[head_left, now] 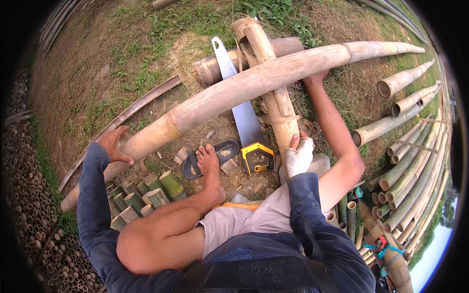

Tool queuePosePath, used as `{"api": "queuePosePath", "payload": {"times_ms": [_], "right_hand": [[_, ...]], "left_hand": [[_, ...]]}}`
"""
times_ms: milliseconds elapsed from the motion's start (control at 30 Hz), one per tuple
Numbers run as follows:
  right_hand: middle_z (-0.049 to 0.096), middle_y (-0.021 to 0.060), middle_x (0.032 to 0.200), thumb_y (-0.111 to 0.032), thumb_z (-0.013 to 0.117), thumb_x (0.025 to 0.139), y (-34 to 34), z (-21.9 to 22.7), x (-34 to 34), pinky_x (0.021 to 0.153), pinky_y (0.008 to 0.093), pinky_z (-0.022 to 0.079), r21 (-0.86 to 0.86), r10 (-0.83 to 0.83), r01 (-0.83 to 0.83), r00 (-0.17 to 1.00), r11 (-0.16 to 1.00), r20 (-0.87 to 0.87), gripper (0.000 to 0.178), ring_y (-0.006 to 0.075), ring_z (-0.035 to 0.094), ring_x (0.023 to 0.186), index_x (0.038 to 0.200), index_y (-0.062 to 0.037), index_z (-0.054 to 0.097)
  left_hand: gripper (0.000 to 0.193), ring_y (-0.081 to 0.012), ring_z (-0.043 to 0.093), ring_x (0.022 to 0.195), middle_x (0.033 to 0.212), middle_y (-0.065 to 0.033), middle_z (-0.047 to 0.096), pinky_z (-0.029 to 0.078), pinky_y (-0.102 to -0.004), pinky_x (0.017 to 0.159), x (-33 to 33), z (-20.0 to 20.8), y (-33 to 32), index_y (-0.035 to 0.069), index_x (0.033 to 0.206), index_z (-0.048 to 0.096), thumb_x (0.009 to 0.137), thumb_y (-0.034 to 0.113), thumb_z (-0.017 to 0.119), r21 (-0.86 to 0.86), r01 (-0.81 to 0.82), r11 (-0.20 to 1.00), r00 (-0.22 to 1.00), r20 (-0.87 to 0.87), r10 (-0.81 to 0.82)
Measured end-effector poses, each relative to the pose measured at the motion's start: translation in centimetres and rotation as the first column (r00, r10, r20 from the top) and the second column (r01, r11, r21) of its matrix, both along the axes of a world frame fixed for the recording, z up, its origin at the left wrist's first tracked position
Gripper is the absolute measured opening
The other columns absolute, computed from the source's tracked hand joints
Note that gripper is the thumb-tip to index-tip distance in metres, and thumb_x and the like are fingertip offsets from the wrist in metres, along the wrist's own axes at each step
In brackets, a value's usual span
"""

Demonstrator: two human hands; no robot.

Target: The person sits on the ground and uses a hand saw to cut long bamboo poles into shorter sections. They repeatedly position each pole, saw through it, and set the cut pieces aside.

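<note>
A long pale bamboo pole (264, 78) runs slantwise from the lower left to the far right. My bare left hand (116, 147) is closed around its near left part, thumb over the top. The pole crosses a shorter, notched bamboo piece (281, 110), which rests on a dark bamboo log (207, 71). My right hand (299, 158), in a white glove with bare fingertips, closes on this piece's near end; part of the grip is hidden. A handsaw with a yellow and black handle (257, 159) lies between my hands, its blade passing under the pole.
Short cut bamboo pieces (170, 183) stand beside my left leg. A dark sandal (192, 166) lies by my bare foot. A split bamboo strip (132, 108) stretches behind the pole. Bamboo poles (408, 156) are piled at the right, with more stacked (31, 195) at the left.
</note>
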State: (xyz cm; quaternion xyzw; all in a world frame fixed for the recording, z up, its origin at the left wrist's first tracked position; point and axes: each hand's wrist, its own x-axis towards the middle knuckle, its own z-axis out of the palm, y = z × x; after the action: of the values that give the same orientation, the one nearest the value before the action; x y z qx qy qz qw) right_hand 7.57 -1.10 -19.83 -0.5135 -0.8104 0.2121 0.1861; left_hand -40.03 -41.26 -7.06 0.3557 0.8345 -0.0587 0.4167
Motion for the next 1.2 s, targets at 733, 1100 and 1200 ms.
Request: {"api": "queuePosePath", "payload": {"times_ms": [733, 1100, 1200], "right_hand": [[0.073, 0.0263, 0.109, -0.031, 0.058, 0.109, -0.9, -2.2, -1.2, 0.084, 0.0513, 0.060, 0.248, 0.194, -0.219, 0.974, 0.944, 0.120, 0.036, 0.0438, 0.072, 0.097, 0.121, 0.0019, 0.069], [0.074, 0.0260, 0.106, -0.026, 0.057, 0.111, -0.5, -2.7, 0.4, 0.083, 0.0504, 0.061, 0.299, 0.111, -0.159, 0.979, 0.941, 0.169, 0.032, 0.0424, 0.073, 0.094, 0.117, 0.0026, 0.070], [0.074, 0.0258, 0.107, -0.027, 0.057, 0.111, -0.5, -2.4, 0.1, 0.084, 0.0505, 0.061, 0.293, 0.097, -0.138, 0.984, 0.946, 0.152, 0.033, 0.0424, 0.073, 0.095, 0.117, 0.0024, 0.070]], "left_hand": [[0.106, -0.0399, 0.072, 0.117, 0.120, -0.0204, 0.075, 0.057, -0.0467, 0.102, 10.9, -5.3, 25.8, 0.008, 0.141, 0.054, 0.059, 0.059, 0.095, 0.399, 0.145, 0.906, 0.989, -0.050, -0.136], [0.094, -0.0383, 0.068, 0.124, 0.127, -0.0204, 0.073, 0.055, -0.0459, 0.103, -3.4, -13.7, 17.0, 0.008, 0.140, 0.066, 0.073, 0.068, 0.090, 0.503, -0.279, 0.818, 0.959, 0.097, 0.267], [0.077, -0.0380, 0.071, 0.119, 0.127, -0.0187, 0.073, 0.057, -0.0490, 0.099, -7.6, -17.8, 12.7, 0.009, 0.139, 0.067, 0.078, 0.052, 0.088, 0.231, 0.012, 0.973, 0.865, -0.490, 0.105]]}}
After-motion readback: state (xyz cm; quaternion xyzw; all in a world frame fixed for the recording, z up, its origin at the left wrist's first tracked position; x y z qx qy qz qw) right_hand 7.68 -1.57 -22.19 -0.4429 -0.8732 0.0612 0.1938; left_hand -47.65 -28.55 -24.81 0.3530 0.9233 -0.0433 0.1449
